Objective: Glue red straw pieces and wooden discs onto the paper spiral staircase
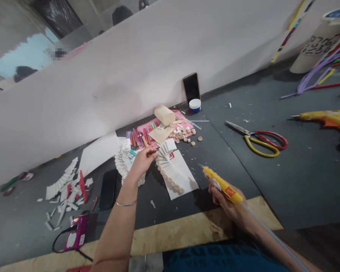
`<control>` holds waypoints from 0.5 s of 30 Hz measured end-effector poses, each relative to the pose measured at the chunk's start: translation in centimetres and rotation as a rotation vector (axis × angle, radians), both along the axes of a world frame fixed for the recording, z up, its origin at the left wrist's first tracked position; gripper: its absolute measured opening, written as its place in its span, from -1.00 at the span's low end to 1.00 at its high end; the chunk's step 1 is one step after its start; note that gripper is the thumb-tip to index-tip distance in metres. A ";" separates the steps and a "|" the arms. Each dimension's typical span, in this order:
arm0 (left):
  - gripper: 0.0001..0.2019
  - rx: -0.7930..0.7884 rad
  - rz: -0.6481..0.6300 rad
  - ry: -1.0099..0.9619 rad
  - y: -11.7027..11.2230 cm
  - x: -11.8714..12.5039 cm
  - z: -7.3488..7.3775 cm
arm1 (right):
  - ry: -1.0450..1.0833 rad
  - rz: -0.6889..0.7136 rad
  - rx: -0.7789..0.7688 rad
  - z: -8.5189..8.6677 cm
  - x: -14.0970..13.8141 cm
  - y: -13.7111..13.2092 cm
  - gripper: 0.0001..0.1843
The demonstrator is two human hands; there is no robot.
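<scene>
My right hand is wrapped around a yellow hot glue gun, its nozzle pointing up and left over the dark tabletop. With fingers pinched together, my left hand is at the upper left edge of a curved, stair-like piece of white strips. What the fingertips hold there is too small to make out. Small beige rounds line the outer edge of the stair piece, which rests partly on a white card. Partly behind my left forearm lies a ruffled white piece.
Scissors and a second glue gun lie to the right. Behind are loose beige rounds, a cream cylinder, a jar and an upright phone. Leftward lie another phone, white scraps and a magenta device.
</scene>
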State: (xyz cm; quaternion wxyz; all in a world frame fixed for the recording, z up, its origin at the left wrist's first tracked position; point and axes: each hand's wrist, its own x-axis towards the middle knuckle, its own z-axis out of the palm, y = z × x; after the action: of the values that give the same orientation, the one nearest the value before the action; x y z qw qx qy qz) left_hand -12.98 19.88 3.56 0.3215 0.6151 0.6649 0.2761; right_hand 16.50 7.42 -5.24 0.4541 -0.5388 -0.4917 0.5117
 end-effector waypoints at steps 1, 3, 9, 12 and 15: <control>-0.82 0.007 0.000 0.001 0.0 0.0 0.0 | -0.010 0.002 0.003 0.0 0.1 0.0 -0.65; -0.81 0.023 0.009 0.005 0.1 0.0 -0.2 | -0.033 0.013 0.016 0.0 0.2 0.1 -0.65; -0.79 0.041 0.005 0.015 0.6 -0.1 -0.7 | -0.058 0.029 0.020 -0.3 0.3 0.0 -0.67; -0.78 0.023 -0.023 0.010 0.7 -0.2 -0.6 | -0.029 0.022 0.009 -0.1 0.3 -0.1 -0.68; -0.77 0.021 -0.038 0.034 0.6 -0.3 -0.3 | -0.033 0.021 -0.001 0.6 0.2 0.1 -0.65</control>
State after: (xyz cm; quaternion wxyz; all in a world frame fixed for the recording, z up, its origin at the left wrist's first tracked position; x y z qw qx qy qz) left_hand -13.27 20.50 3.26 0.3088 0.6356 0.6556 0.2662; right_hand 16.71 7.48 -4.65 0.4402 -0.5421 -0.5046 0.5076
